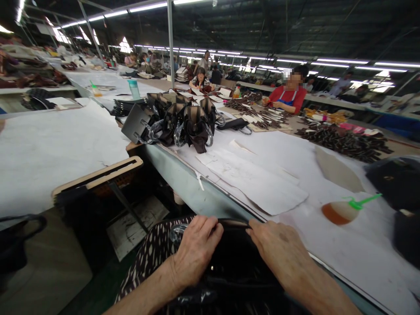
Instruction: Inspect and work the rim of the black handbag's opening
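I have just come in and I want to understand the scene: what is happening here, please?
A person sits at the edge of a long worktable with a black bag on the lap. The left hand and the right hand both clasp its upper edge, side by side. Further along the table stands a cluster of dark bags. A bottle with a green spout lies on white paper at the right. Across the table, a co-worker in red bends over dark pieces.

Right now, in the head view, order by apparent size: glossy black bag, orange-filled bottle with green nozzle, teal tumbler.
1. Glossy black bag, nearest the camera.
2. Orange-filled bottle with green nozzle.
3. Teal tumbler, far back; distance shrinks it, so its true size against the bottle is unsure.
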A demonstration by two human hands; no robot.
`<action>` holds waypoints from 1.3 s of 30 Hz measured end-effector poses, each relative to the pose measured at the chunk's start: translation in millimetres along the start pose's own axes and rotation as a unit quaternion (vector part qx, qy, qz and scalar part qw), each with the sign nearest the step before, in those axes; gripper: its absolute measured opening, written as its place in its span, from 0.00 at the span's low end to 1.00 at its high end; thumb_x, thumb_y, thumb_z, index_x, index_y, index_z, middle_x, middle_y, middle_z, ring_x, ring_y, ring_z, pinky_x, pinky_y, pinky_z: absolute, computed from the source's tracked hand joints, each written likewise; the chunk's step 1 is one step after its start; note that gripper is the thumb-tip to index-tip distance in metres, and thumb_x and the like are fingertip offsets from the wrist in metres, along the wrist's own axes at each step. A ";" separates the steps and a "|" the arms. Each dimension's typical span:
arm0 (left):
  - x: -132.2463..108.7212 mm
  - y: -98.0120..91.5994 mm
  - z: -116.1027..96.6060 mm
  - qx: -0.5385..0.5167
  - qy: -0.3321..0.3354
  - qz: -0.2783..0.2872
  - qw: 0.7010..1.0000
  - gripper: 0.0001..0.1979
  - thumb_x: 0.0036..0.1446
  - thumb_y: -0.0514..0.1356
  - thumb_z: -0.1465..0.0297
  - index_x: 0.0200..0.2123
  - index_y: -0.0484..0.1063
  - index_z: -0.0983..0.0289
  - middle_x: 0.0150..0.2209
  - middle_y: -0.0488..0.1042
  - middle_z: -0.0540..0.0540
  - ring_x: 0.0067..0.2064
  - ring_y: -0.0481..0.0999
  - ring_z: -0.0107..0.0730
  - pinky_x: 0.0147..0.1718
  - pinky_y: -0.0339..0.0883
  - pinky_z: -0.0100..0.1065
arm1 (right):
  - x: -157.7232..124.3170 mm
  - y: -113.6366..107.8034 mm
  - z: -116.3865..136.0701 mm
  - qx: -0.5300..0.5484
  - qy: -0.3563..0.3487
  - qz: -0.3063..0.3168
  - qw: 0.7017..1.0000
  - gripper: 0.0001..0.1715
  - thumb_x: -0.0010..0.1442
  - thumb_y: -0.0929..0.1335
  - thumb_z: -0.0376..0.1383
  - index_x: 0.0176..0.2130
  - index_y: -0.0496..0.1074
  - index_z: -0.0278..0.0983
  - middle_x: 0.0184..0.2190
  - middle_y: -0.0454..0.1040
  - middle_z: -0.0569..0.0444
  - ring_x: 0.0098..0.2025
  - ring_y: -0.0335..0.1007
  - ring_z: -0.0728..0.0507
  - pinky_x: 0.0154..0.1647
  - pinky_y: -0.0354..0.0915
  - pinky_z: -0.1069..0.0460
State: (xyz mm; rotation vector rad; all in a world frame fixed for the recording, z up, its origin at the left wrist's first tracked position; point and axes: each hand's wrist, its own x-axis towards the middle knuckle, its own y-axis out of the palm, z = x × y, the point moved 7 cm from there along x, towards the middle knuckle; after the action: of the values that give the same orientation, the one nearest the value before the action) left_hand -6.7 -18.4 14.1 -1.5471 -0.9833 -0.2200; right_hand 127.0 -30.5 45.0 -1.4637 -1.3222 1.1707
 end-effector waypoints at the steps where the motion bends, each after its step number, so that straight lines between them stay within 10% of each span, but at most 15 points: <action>1: -0.1 -1.5 2.2 -0.003 -0.009 -0.014 1.000 0.15 0.58 0.45 0.78 0.45 0.67 0.67 0.40 0.67 0.61 0.38 0.65 0.36 0.36 0.65 0.38 | -0.1 -0.1 -0.2 0.001 0.000 0.003 1.000 0.13 0.61 0.60 0.32 0.29 0.70 0.39 0.22 0.75 0.52 0.26 0.73 0.37 0.20 0.50 0.51; 16: 1.7 2.1 20.8 -0.088 -0.135 -0.046 0.986 0.11 0.57 0.49 0.81 0.37 0.68 0.64 0.36 0.68 0.56 0.37 0.65 0.33 0.34 0.66 0.35 | -1.6 1.9 -0.4 -0.014 0.001 0.005 1.000 0.13 0.61 0.60 0.33 0.29 0.69 0.39 0.21 0.75 0.52 0.24 0.73 0.37 0.20 0.48 0.51; 39: -12.7 -15.0 -20.0 0.070 0.091 -0.073 0.991 0.14 0.58 0.45 0.81 0.36 0.70 0.74 0.37 0.74 0.62 0.41 0.69 0.41 0.41 0.65 0.46 | 2.9 5.3 1.5 -0.010 0.001 -0.013 1.000 0.11 0.60 0.60 0.33 0.29 0.69 0.39 0.21 0.74 0.51 0.24 0.71 0.38 0.20 0.45 0.51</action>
State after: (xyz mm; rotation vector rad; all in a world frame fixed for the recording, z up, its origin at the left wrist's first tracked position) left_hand -17.2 -43.3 21.9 -1.3040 -0.9481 -0.3803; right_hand 126.8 -28.3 39.3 -1.4575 -1.3504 1.1420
